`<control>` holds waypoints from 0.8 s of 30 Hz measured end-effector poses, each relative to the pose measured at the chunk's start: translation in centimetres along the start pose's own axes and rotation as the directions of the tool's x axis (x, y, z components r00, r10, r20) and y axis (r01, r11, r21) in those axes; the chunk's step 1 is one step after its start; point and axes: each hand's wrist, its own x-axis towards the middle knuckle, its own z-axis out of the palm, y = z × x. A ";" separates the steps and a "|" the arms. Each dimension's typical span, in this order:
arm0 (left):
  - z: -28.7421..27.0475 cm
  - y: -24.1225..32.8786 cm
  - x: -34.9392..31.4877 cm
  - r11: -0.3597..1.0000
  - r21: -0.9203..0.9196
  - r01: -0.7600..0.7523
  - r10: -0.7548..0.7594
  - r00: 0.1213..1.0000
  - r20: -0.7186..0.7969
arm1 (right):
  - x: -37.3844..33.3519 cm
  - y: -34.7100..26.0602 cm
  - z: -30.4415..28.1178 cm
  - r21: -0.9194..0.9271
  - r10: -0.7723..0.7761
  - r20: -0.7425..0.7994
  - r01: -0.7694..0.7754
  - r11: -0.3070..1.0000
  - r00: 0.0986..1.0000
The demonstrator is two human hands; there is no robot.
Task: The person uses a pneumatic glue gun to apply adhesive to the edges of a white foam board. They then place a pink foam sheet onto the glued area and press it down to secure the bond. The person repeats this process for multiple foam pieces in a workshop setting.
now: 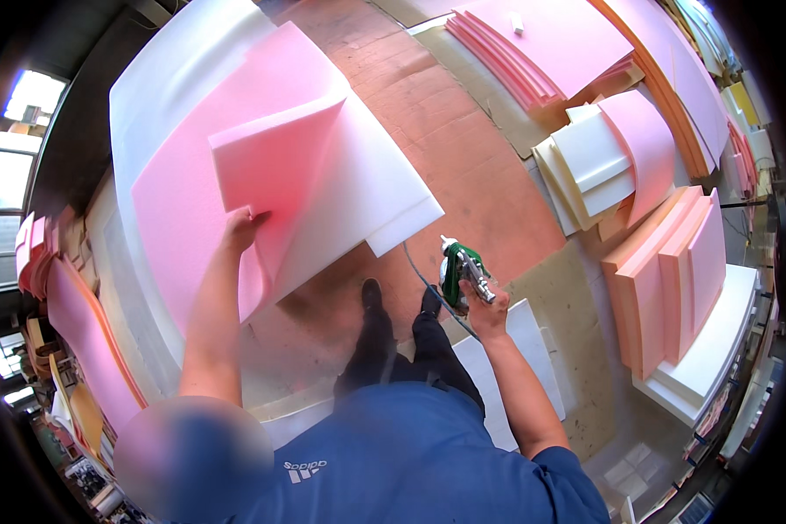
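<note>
Blue shirt (410, 454) nearest, left hand (243, 230) pinches pink sheet (275, 162) back (apparently baring white slab (367, 179)), right hand (487, 313) clamped on spray gun (473, 271), held clear.

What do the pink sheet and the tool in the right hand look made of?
Pink sheet: probably soft foam, matte, since its thick edge folds over. Tool: silvery part likely metal, judging by its shine; green part unclear.

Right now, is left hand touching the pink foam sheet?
Touching: the head view shows the left hand gripping the pink foam sheet at its edge.
</note>
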 end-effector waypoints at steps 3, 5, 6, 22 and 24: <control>0.5 -0.1 -0.1 0.998 0.054 0.024 -0.023 0.999 -0.026 | 0.1 -0.7 0.3 -0.026 0.028 -0.034 -0.029 0.999 0.999; 0.0 -1.4 -0.3 0.999 -0.031 -0.021 0.021 1.000 -0.022 | 0.1 -0.2 0.1 -0.050 0.057 -0.019 -0.058 0.997 0.998; 0.0 -1.3 -0.3 1.000 0.002 -0.010 0.010 0.999 -0.034 | 0.1 -0.2 0.1 -0.045 0.060 -0.027 -0.061 0.997 0.998; -10.2 12.6 -6.6 0.977 -0.099 -0.189 0.179 0.979 -0.097 | -0.9 1.4 -1.7 0.037 0.081 0.051 -0.083 0.996 0.995; -14.0 15.7 -6.8 0.971 -0.202 -0.129 0.121 0.991 -0.056 | -1.2 0.8 -1.5 0.056 0.092 0.078 -0.097 0.994 0.993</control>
